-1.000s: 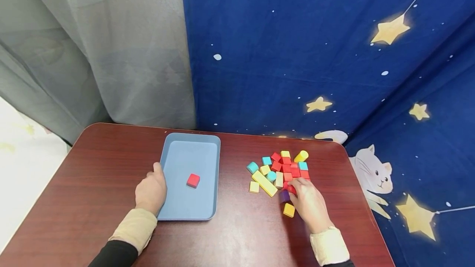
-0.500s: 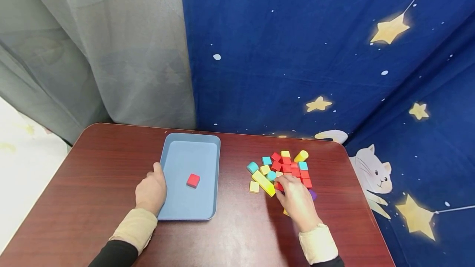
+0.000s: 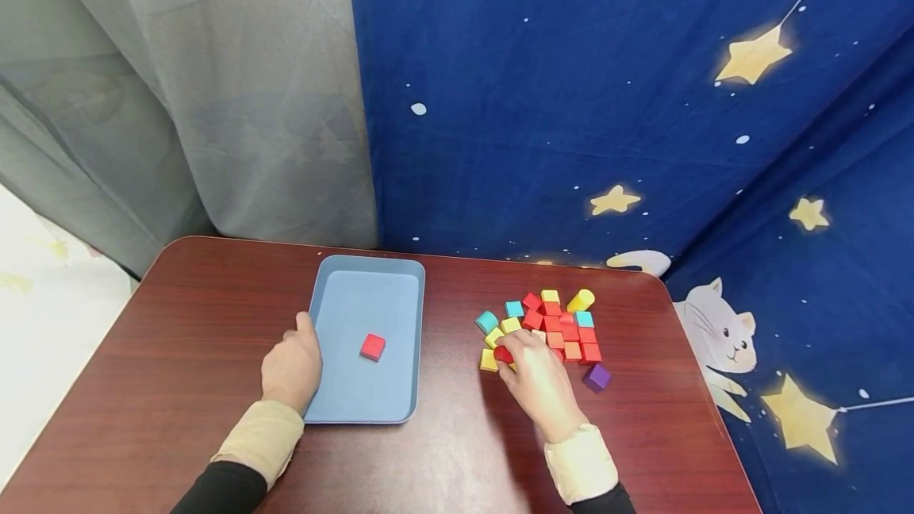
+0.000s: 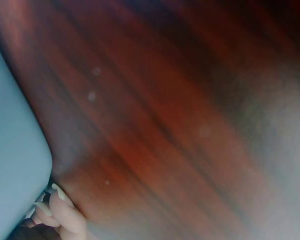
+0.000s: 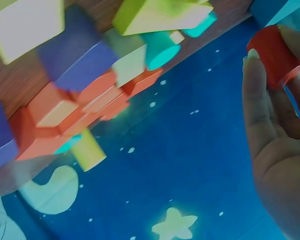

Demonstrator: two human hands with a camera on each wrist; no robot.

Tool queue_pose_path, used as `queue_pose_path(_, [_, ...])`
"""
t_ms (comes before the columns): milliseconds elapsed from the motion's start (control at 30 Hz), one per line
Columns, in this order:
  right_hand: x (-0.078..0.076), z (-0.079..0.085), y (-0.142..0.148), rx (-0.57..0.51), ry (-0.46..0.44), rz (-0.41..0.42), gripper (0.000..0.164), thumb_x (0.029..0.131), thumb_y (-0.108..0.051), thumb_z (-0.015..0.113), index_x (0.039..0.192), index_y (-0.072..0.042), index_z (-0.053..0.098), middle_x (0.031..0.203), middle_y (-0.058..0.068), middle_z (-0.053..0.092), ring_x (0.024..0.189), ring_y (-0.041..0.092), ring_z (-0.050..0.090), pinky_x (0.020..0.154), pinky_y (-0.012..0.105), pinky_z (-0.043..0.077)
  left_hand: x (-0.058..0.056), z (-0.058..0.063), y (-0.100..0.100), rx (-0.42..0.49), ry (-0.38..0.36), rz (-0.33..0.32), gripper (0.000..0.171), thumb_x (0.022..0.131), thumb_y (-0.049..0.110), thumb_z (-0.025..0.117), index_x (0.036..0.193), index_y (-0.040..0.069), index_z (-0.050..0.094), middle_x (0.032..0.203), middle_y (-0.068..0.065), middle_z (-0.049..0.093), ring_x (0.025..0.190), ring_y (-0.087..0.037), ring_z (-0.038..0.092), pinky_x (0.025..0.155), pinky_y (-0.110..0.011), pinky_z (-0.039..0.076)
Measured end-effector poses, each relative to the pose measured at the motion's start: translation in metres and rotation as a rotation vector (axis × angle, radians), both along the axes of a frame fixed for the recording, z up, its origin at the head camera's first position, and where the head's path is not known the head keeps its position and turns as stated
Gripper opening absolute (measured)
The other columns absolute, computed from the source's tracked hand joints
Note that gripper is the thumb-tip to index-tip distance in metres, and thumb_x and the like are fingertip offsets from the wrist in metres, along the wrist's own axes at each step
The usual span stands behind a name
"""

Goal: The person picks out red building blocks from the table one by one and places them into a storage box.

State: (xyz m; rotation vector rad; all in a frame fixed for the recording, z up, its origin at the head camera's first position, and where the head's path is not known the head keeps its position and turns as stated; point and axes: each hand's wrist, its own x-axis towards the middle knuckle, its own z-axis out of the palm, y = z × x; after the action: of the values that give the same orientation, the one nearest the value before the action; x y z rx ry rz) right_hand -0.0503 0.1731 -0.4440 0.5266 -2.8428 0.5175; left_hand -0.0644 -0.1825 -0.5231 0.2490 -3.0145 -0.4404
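My left hand (image 3: 293, 363) grips the left side of a shallow blue-grey tray (image 3: 367, 292). In the left wrist view its curled fingers (image 4: 67, 212) show at the corner of the tray (image 4: 17, 150). One red cube (image 3: 373, 347) lies inside the tray. My right hand (image 3: 539, 387) pinches a red cylinder block (image 5: 275, 55) between thumb and fingers, over the near left part of a cluster of toy blocks. In the head view, that hand covers some of the blocks.
Red cubes (image 3: 569, 332) make up much of the cluster. Around them lie a yellow cylinder (image 3: 581, 301), a teal block (image 3: 487, 322), a yellow cube (image 3: 489, 361) and a purple cube (image 3: 597, 377). Bare dark wood tabletop (image 3: 450, 419) shows between tray and blocks. Curtains (image 3: 500, 101) hang behind the table.
My right hand has moved left across the blocks with the red cylinder block, uncovering the purple cube, which now lies farther right. The left hand and tray have stayed put.
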Motion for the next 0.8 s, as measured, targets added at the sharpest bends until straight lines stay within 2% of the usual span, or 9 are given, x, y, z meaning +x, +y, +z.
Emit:
queue_pose_path(300, [-0.002,0.004,-0.023,-0.061,0.009,0.07,0.028,0.071,-0.007,0.081,0.095,-0.013,0.069,0.092,-0.005,0.062,0.086,0.014,0.06,0.08,0.028,0.05,0.0,0.002,0.0,0.004,-0.011,-0.001,0.006,0.096,0.003,0.029,0.098,-0.002,0.032,0.066,-0.021,0.048,0.05,-0.039,0.057,0.042,-0.046,0.04])
queue_pose_path(600, [0.0,0.007,-0.045,-0.066,0.003,0.107,0.024,0.075,-0.008,0.078,0.096,-0.013,0.069,0.096,-0.004,0.063,0.089,0.012,0.062,0.082,0.025,0.049,0.0,-0.001,0.001,0.001,0.024,0.004,0.005,0.095,0.002,0.03,0.097,-0.002,0.033,0.064,-0.02,0.047,0.049,-0.039,0.056,0.041,-0.047,0.039])
queue_pose_path(800, [0.001,0.007,-0.057,-0.078,0.003,0.138,0.02,0.077,-0.008,0.077,0.095,-0.013,0.069,0.095,-0.004,0.063,0.087,0.011,0.061,0.081,0.022,0.048,0.0,-0.003,0.0,-0.001,0.014,0.001,0.006,0.095,0.002,0.031,0.098,-0.002,0.032,0.063,-0.019,0.045,0.047,-0.037,0.054,0.04,-0.045,0.038])
